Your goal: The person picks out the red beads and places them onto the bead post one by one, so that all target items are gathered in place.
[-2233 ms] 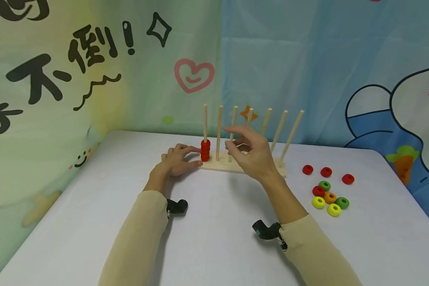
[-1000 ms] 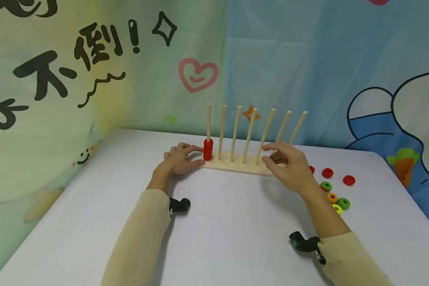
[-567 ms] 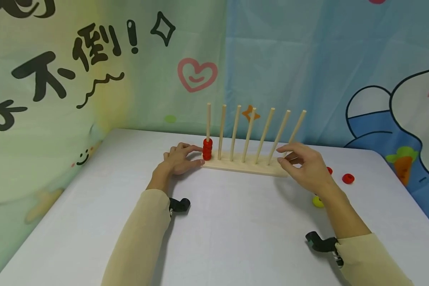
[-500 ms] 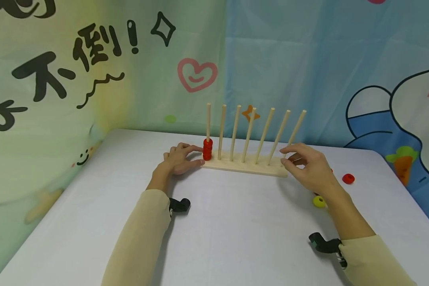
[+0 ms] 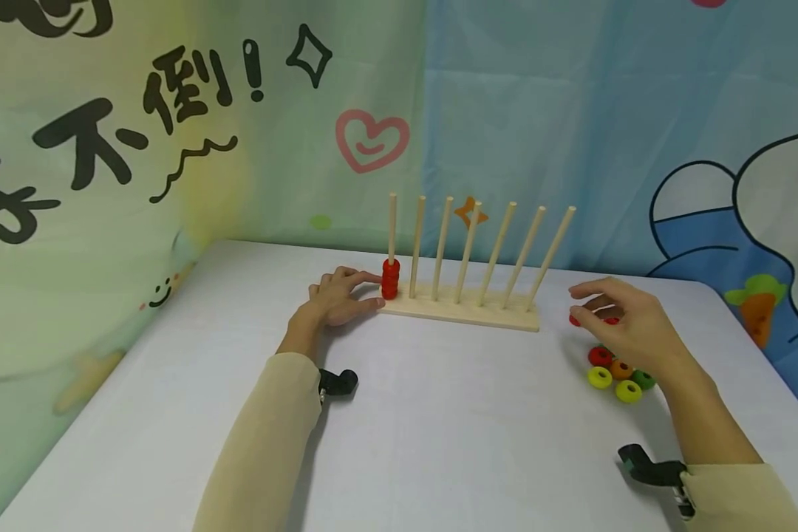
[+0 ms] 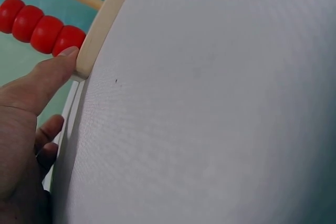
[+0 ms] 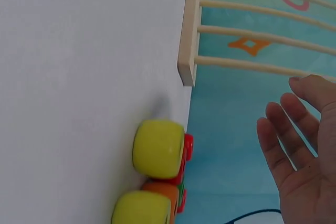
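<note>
A wooden peg board (image 5: 462,315) with several upright pegs stands toward the table's back. Several red beads (image 5: 390,279) are stacked on its leftmost peg. My left hand (image 5: 338,299) holds the board's left end, index finger by the stack and thumb at the front corner; in the left wrist view the thumb (image 6: 50,77) rests beside the lowest bead. Right of the board, my right hand (image 5: 628,321) hovers over the loose beads with nothing between its loosely bent fingers. It partly covers red beads behind it. The right wrist view shows its palm (image 7: 310,187) empty.
Loose beads lie on the white table (image 5: 452,428) at right: a red bead (image 5: 600,357), an orange bead (image 5: 621,369), a green bead (image 5: 644,380) and two yellow beads, the nearer yellow bead (image 5: 628,391) in front. A printed curtain (image 5: 525,111) hangs behind the table.
My right hand has moved from over the middle pegs, rightward past the board's end, to above the loose beads. My left hand stays at the board's left end. The red stack is unchanged.
</note>
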Motion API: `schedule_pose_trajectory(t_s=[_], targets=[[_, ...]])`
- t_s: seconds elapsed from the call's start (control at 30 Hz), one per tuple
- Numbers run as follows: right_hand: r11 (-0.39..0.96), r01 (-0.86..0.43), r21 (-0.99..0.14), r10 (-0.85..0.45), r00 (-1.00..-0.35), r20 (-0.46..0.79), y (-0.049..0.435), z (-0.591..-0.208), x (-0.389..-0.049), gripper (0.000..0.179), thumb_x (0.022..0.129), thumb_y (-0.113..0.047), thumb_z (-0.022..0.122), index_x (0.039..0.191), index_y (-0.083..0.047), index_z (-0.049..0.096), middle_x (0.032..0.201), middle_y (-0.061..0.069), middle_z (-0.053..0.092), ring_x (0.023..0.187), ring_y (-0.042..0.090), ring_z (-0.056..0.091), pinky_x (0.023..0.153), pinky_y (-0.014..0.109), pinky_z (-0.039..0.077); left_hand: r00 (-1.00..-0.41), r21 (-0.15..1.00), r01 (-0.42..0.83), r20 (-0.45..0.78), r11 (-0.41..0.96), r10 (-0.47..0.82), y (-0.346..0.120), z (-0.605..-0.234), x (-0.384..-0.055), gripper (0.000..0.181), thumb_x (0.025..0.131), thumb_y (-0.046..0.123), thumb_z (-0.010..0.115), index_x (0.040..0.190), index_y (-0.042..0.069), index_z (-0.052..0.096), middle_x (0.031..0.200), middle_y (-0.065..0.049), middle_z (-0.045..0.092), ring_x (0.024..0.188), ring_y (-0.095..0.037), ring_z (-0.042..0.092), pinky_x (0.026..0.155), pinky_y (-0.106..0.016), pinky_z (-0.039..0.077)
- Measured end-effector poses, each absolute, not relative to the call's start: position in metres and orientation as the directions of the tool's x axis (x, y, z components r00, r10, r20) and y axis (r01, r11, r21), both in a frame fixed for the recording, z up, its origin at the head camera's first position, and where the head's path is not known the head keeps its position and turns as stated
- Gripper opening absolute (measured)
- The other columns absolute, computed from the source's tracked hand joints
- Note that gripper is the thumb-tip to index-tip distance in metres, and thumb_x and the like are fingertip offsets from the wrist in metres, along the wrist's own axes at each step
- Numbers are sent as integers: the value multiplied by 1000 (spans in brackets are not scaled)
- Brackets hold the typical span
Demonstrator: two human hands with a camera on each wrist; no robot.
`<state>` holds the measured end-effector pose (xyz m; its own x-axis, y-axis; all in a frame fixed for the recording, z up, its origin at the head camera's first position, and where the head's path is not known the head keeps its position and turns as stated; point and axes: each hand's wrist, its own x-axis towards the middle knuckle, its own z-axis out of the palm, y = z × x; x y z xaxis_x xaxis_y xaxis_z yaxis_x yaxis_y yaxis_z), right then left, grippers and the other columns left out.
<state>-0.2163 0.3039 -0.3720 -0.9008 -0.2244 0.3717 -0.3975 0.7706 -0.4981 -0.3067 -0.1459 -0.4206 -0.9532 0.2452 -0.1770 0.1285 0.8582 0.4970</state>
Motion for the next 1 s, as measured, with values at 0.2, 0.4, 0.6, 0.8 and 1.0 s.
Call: schedule_pose_trajectory(t_s=[0.2, 0.4, 0.6, 0.8, 1.0], targets=[[787, -360, -502, -203, -918, 340, 315, -373, -210, 27, 94, -11, 74, 121, -9, 69, 118, 12, 70, 95, 25, 67, 75, 3, 43, -952, 495, 124, -184, 860, 243, -147, -422, -306, 57, 95, 59, 61, 148, 40, 51, 161, -9, 32, 144, -39, 28, 110, -59, 25], [808, -337, -483, -200, -928, 313, 324, -378, -205, 28, 95, -13, 74, 121, -8, 69, 119, 11, 70, 95, 25, 66, 78, 2, 41, -956, 500, 128, -168, 857, 241, -146, -425, -306, 57, 94, 60, 61, 148, 41, 52, 160, -8, 33, 144, -39, 28, 109, -59, 25], [825, -306, -474, -197, -943, 267, 331, -383, -200, 30, 95, -15, 75, 122, -6, 68, 116, 16, 69, 97, 36, 66, 74, 7, 45, -956, 505, 133, -162, 853, 245, -146, -425, -307, 57, 95, 59, 61, 148, 41, 52, 160, -8, 33, 144, -39, 28, 109, -59, 25], [852, -270, -449, -192, -958, 211, 336, -385, -197, 30, 95, -18, 74, 122, -5, 67, 115, 19, 70, 94, 38, 68, 68, 16, 49, -957, 502, 132, -160, 855, 242, -146, -423, -306, 57, 95, 59, 61, 148, 41, 52, 160, -8, 33, 143, -39, 29, 109, -59, 25], [857, -221, -465, -179, -975, 133, 340, -389, -194, 32, 96, -23, 73, 123, -6, 67, 115, 20, 70, 93, 36, 70, 65, 19, 52, -956, 502, 135, -161, 854, 245, -146, -423, -307, 57, 95, 59, 61, 147, 40, 52, 160, -8, 34, 142, -38, 30, 108, -58, 26]])
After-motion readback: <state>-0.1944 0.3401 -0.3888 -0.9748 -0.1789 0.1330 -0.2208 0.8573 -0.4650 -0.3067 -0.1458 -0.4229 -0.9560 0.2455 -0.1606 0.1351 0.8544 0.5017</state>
